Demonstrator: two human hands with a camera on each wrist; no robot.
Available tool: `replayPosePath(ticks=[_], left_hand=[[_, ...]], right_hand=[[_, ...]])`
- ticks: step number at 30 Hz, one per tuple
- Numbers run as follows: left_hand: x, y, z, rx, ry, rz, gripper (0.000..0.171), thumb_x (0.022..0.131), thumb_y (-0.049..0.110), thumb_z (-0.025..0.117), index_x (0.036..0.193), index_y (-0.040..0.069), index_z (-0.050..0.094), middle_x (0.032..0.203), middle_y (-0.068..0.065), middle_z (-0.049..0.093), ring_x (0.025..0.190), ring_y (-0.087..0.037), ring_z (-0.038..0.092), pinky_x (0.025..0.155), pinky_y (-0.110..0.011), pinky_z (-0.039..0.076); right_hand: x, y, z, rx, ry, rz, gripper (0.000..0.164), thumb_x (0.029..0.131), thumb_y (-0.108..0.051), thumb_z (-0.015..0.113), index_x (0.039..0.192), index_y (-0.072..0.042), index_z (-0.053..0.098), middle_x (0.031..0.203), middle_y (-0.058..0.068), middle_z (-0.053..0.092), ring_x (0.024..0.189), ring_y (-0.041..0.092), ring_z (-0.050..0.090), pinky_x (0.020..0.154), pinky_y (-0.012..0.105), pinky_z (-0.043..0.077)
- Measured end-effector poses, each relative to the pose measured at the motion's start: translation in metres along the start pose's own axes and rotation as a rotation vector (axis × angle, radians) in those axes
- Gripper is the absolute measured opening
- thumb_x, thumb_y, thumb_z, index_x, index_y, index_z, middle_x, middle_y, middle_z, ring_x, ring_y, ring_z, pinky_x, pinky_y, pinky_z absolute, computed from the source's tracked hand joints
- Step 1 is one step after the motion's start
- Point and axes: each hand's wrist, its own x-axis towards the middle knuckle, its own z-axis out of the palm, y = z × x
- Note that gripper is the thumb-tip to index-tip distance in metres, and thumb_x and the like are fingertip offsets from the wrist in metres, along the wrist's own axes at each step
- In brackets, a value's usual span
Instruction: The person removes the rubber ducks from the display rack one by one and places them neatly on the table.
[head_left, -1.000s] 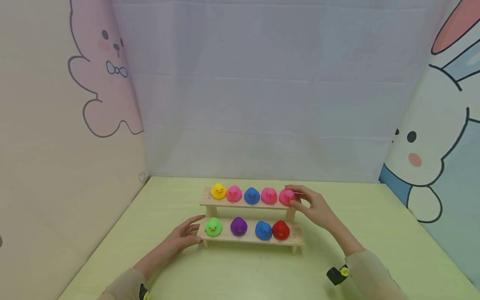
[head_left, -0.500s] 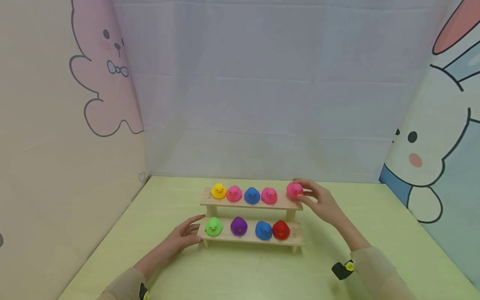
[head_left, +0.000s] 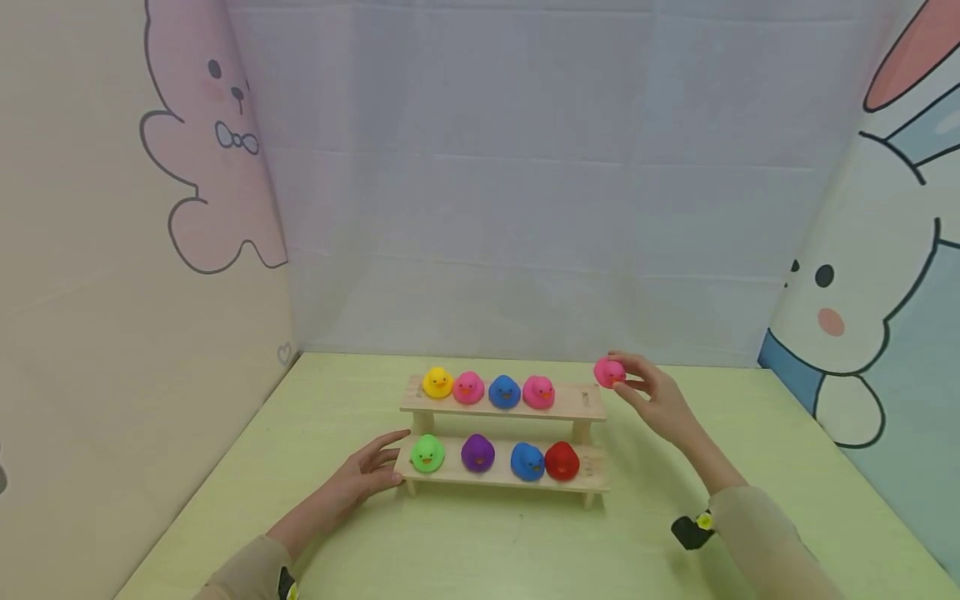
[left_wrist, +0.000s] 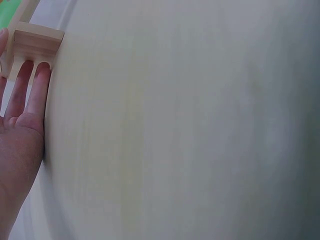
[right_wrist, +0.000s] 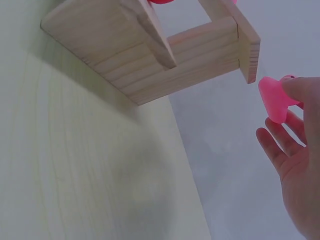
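My right hand (head_left: pixel 660 404) holds a pink rubber duck (head_left: pixel 609 372) between thumb and fingers, just off the right end of the upper shelf. In the right wrist view the same duck (right_wrist: pixel 274 97) overlaps nothing of the rack. A two-tier wooden rack (head_left: pixel 573 404) stands on the table. My left hand (head_left: pixel 360 475) grips the left end of its lower shelf, thumb at the front corner and a finger at the back edge. Beside it sits a green duck (head_left: pixel 427 454). In the left wrist view, straight fingers (left_wrist: pixel 37 95) reach the rack's side support (left_wrist: pixel 36 42).
On the upper shelf sit a yellow duck (head_left: pixel 437 382), two pink ducks and a blue duck (head_left: pixel 505 392). A purple duck (head_left: pixel 477 452), a blue one and a red duck (head_left: pixel 562 461) share the lower shelf. White cloth (head_left: pixel 480 183) hangs behind the table (head_left: pixel 480 550).
My right hand has lifted the rightmost pink duck off the upper shelf and carried it up and to the right. The left hand and the rack have stayed put.
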Motion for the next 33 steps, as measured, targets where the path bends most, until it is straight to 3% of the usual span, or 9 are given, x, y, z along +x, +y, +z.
replayPosePath(ticks=[3, 8, 17, 21, 24, 26, 28, 33], left_hand=[[-0.001, 0.0, 0.0, -0.004, -0.007, 0.006, 0.066, 0.095, 0.01, 0.063, 0.153, 0.012, 0.03, 0.141, -0.021, 0.046, 0.125, -0.032, 0.049, 0.101, -0.039, 0.042], [-0.002, 0.001, 0.001, -0.002, -0.011, 0.01, 0.066, 0.096, 0.01, 0.062, 0.153, 0.012, 0.03, 0.142, -0.021, 0.045, 0.126, -0.032, 0.049, 0.102, -0.039, 0.042], [-0.002, 0.001, 0.001, -0.003, -0.013, 0.009, 0.066, 0.096, 0.01, 0.062, 0.153, 0.012, 0.03, 0.141, -0.021, 0.046, 0.126, -0.032, 0.048, 0.102, -0.039, 0.042], [-0.001, 0.0, 0.0, -0.005, -0.008, 0.007, 0.067, 0.095, 0.01, 0.063, 0.153, 0.012, 0.03, 0.141, -0.021, 0.046, 0.125, -0.032, 0.049, 0.101, -0.039, 0.042], [-0.001, 0.0, 0.0, -0.005, -0.006, 0.006, 0.067, 0.095, 0.01, 0.063, 0.153, 0.013, 0.03, 0.141, -0.021, 0.046, 0.125, -0.032, 0.049, 0.101, -0.039, 0.042], [-0.002, 0.0, 0.0, -0.005, -0.008, 0.007, 0.066, 0.096, 0.01, 0.063, 0.153, 0.013, 0.03, 0.141, -0.02, 0.046, 0.125, -0.031, 0.049, 0.101, -0.038, 0.042], [-0.002, 0.001, 0.001, -0.002, -0.012, 0.009, 0.066, 0.096, 0.01, 0.062, 0.153, 0.013, 0.03, 0.141, -0.021, 0.046, 0.125, -0.032, 0.049, 0.102, -0.039, 0.042], [-0.002, 0.002, 0.001, 0.005, -0.013, 0.002, 0.065, 0.097, 0.01, 0.061, 0.153, 0.014, 0.03, 0.142, -0.02, 0.045, 0.126, -0.031, 0.048, 0.102, -0.04, 0.041]], right_hand=[[-0.004, 0.015, 0.001, 0.013, 0.017, 0.008, 0.047, 0.086, 0.011, 0.067, 0.131, 0.007, 0.053, 0.125, 0.022, 0.059, 0.108, 0.029, 0.057, 0.084, 0.013, 0.047], [-0.009, 0.03, 0.003, 0.029, 0.033, 0.032, 0.044, 0.087, 0.011, 0.066, 0.129, 0.008, 0.054, 0.127, 0.025, 0.057, 0.11, 0.04, 0.056, 0.085, 0.014, 0.047], [-0.02, 0.055, 0.008, 0.004, 0.01, 0.128, 0.04, 0.091, 0.007, 0.063, 0.128, 0.011, 0.051, 0.125, 0.028, 0.054, 0.113, 0.046, 0.053, 0.086, 0.012, 0.045], [-0.027, 0.067, 0.009, 0.006, -0.015, 0.196, 0.039, 0.092, 0.006, 0.063, 0.129, 0.01, 0.05, 0.124, 0.029, 0.054, 0.115, 0.046, 0.051, 0.09, 0.032, 0.051], [-0.031, 0.076, 0.009, 0.02, -0.053, 0.26, 0.038, 0.093, 0.002, 0.062, 0.129, 0.008, 0.051, 0.128, 0.029, 0.052, 0.121, 0.045, 0.045, 0.096, 0.053, 0.045], [-0.034, 0.079, 0.009, 0.025, -0.079, 0.284, 0.038, 0.094, 0.0, 0.063, 0.129, 0.008, 0.051, 0.129, 0.029, 0.051, 0.124, 0.045, 0.042, 0.099, 0.06, 0.038], [-0.037, 0.08, 0.009, 0.033, -0.104, 0.294, 0.037, 0.094, -0.001, 0.063, 0.129, 0.007, 0.052, 0.128, 0.029, 0.053, 0.121, 0.042, 0.048, 0.1, 0.055, 0.04], [-0.044, 0.079, 0.01, 0.069, -0.139, 0.297, 0.037, 0.094, -0.001, 0.062, 0.128, 0.01, 0.051, 0.123, 0.029, 0.056, 0.107, 0.04, 0.058, 0.089, 0.019, 0.043]])
